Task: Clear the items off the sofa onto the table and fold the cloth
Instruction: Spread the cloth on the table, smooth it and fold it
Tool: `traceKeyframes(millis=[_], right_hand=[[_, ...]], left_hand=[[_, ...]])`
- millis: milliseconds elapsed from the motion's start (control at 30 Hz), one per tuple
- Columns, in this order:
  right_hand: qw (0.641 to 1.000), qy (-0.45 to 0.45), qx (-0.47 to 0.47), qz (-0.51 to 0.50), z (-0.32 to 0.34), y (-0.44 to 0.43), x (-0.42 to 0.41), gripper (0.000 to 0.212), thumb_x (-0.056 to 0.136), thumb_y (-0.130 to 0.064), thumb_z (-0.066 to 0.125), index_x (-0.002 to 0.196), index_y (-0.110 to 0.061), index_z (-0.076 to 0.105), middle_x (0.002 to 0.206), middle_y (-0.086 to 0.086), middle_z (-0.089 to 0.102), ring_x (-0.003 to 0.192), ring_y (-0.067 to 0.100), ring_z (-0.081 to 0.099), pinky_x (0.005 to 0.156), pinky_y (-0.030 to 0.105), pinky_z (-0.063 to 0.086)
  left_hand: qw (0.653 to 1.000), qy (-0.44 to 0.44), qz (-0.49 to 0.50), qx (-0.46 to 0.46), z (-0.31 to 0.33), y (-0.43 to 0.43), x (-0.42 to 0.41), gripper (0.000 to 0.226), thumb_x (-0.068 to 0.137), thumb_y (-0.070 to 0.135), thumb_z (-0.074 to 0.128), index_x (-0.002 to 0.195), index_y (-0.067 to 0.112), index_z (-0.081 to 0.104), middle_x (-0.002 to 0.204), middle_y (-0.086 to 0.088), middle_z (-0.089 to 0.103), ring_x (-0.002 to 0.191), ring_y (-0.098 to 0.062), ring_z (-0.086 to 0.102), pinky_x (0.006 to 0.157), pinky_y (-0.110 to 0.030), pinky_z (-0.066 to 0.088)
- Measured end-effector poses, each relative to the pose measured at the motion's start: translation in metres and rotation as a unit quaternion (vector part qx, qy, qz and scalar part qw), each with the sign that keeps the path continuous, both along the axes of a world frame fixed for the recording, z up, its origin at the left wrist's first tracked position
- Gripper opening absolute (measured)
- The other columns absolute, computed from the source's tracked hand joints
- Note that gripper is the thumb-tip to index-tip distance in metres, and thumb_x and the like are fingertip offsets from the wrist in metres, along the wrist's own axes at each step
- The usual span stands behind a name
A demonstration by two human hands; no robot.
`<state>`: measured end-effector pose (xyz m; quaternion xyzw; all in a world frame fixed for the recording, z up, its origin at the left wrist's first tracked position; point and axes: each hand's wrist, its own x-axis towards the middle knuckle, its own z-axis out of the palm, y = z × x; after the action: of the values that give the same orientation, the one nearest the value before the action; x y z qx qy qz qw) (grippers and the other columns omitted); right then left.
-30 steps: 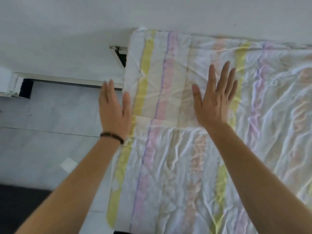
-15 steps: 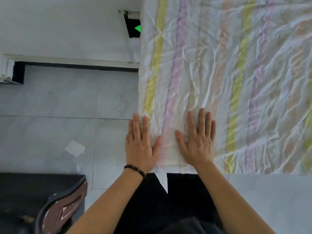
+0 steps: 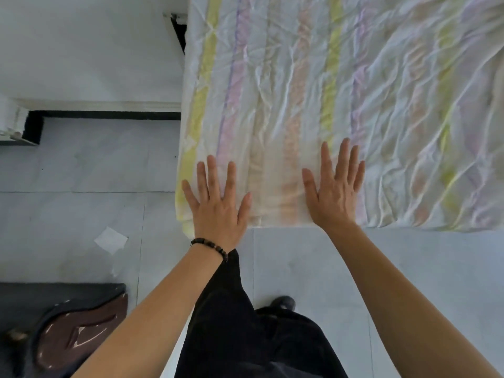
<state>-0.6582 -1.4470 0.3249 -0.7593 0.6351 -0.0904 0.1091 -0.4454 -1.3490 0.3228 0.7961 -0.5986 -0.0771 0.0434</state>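
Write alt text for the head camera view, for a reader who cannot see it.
The left hand and the right hand lie flat, fingers spread, on the near edge of a wrinkled pastel-striped cloth. Pale floor tiles show beside it, and the left wrist wears a dark bead bracelet.

Floor (image 3: pixel 81 214) lies open at nine o'clock of my left hand (image 3: pixel 218 211); a dark block (image 3: pixel 41 293) (brown thing (image 3: pixel 79 334) on it) crowds seven. Cloth (image 3: pixel 354 91) runs unobstructed from twelve to three.
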Motion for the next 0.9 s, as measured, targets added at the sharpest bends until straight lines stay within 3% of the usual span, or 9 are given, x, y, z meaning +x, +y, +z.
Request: traceKeyframes(millis=[100,167,300,467,633,733,833,900], right_hand=[[0.99,0.051,0.06,-0.116,-0.005,0.011,-0.1,0.074,0.097,-0.068,0.019,0.158,-0.027,0.006,0.165,0.015,-0.006,0.151,0.036,-0.01,0.12,0.057,-0.005],[0.98,0.063,0.107,-0.158,-0.006,0.023,-0.16,0.077,0.093,-0.073,0.018,0.157,-0.032,0.006,0.165,0.012,-0.007,0.151,0.034,-0.009,0.12,0.055,-0.005],[0.987,0.072,0.111,-0.087,0.003,0.04,-0.225,0.07,0.098,-0.065,0.023,0.157,-0.03,0.012,0.166,0.006,0.001,0.152,0.028,-0.001,0.123,0.046,0.0],[0.991,-0.005,0.023,-0.131,0.016,0.025,-0.249,0.051,0.102,-0.046,0.04,0.143,-0.018,0.046,0.156,0.014,0.032,0.144,0.033,0.028,0.118,0.047,0.018],[0.955,-0.09,0.0,-0.281,0.023,-0.029,-0.284,0.05,0.102,-0.047,0.036,0.146,-0.023,0.037,0.16,0.013,0.02,0.148,0.031,0.014,0.118,0.046,0.011],[0.927,-0.132,0.025,-0.351,0.024,-0.066,-0.316,0.053,0.103,-0.045,0.035,0.149,-0.02,0.031,0.16,0.011,0.02,0.145,0.029,0.018,0.115,0.044,0.021],[0.898,-0.132,0.079,-0.412,0.026,-0.093,-0.353,0.052,0.102,-0.043,0.041,0.145,-0.014,0.037,0.144,0.012,0.039,0.132,0.03,0.035,0.105,0.041,0.033],[0.896,-0.117,0.134,-0.406,0.028,-0.107,-0.376,0.043,0.098,-0.044,0.048,0.129,-0.013,0.051,0.127,0.01,0.053,0.118,0.03,0.047,0.095,0.041,0.041]], left_hand=[[0.997,-0.01,-0.059,0.038,-0.006,0.006,-0.061,0.067,0.099,0.058,0.018,0.156,0.025,0.009,0.162,-0.014,0.001,0.149,-0.035,-0.002,0.115,-0.064,-0.001],[0.997,-0.012,-0.046,0.067,-0.007,0.011,-0.094,0.068,0.099,0.057,0.018,0.156,0.022,0.007,0.162,-0.016,0.001,0.149,-0.036,-0.003,0.114,-0.065,0.0],[0.996,0.008,0.002,0.087,0.0,0.012,-0.137,0.07,0.099,0.058,0.011,0.156,0.02,0.002,0.161,-0.019,-0.002,0.148,-0.039,-0.004,0.114,-0.064,0.0],[0.993,0.037,-0.063,0.097,0.012,-0.008,-0.189,0.071,0.096,0.061,0.009,0.156,0.023,0.006,0.162,-0.017,0.0,0.149,-0.034,-0.003,0.116,-0.06,0.001],[0.982,0.046,-0.16,0.086,0.012,-0.064,-0.253,0.068,0.097,0.059,0.013,0.155,0.024,0.007,0.162,-0.014,-0.002,0.149,-0.032,-0.005,0.117,-0.059,-0.002],[0.976,0.055,-0.2,0.071,0.011,-0.107,-0.291,0.07,0.096,0.062,0.009,0.155,0.025,0.007,0.162,-0.013,-0.004,0.149,-0.031,-0.005,0.117,-0.057,-0.005],[0.965,0.026,-0.241,0.098,0.005,-0.135,-0.327,0.07,0.093,0.066,0.001,0.154,0.031,-0.005,0.162,-0.009,-0.01,0.149,-0.03,-0.012,0.114,-0.063,-0.004],[0.963,-0.016,-0.244,0.111,0.001,-0.143,-0.345,0.069,0.091,0.068,-0.001,0.151,0.036,-0.013,0.162,-0.007,-0.014,0.148,-0.033,-0.015,0.111,-0.068,-0.006]])
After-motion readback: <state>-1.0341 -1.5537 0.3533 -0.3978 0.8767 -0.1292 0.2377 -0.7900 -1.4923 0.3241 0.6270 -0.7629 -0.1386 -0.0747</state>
